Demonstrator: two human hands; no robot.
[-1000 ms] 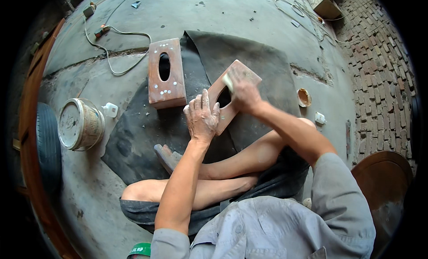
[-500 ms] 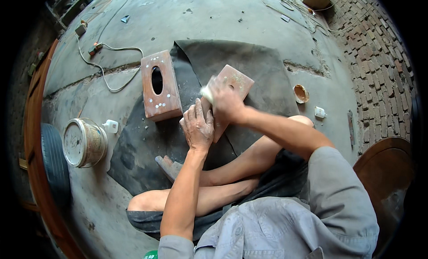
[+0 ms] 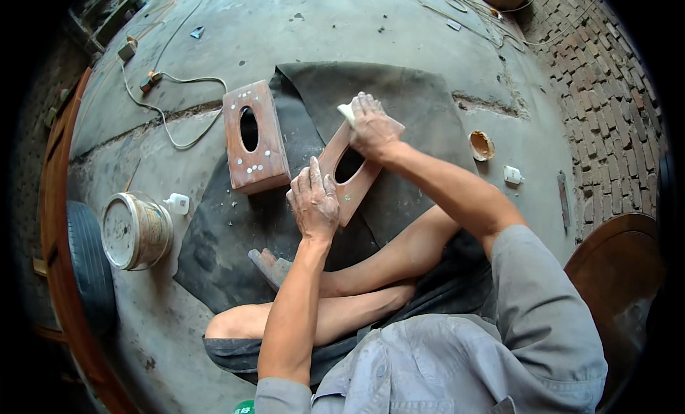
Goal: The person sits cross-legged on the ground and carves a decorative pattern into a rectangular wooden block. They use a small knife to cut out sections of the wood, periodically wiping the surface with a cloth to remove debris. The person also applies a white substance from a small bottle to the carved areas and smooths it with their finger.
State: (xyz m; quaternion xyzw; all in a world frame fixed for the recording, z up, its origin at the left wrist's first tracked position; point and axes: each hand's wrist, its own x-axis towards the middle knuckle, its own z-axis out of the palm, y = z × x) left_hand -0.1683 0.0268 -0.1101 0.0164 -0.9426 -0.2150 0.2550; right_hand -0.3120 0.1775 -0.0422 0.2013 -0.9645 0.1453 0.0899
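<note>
A wooden tissue box (image 3: 362,177) with an oval opening lies at a slant on the dark sheet. My left hand (image 3: 314,203) holds its near-left end, the fingers stretched along the corner and the thumb by the top edge. My right hand (image 3: 374,132) is closed on a folded pale piece of sandpaper (image 3: 347,113) and presses onto the box's far end. The palm hides most of the sandpaper. Both hands are dusty. Left of them stands a second tissue box (image 3: 260,157), with white spots around its oval opening.
The dark sheet (image 3: 421,93) lies under both boxes, near my crossed legs. At left are a lidded bucket (image 3: 139,230), a small white bottle (image 3: 178,203), a tyre (image 3: 89,264) and a cable (image 3: 171,129). A round brown container (image 3: 481,146) and another white bottle (image 3: 512,175) stand right.
My right hand has slid with the sandpaper away from me and to the right along the box, uncovering the oval opening. My left hand has stayed nearly in place.
</note>
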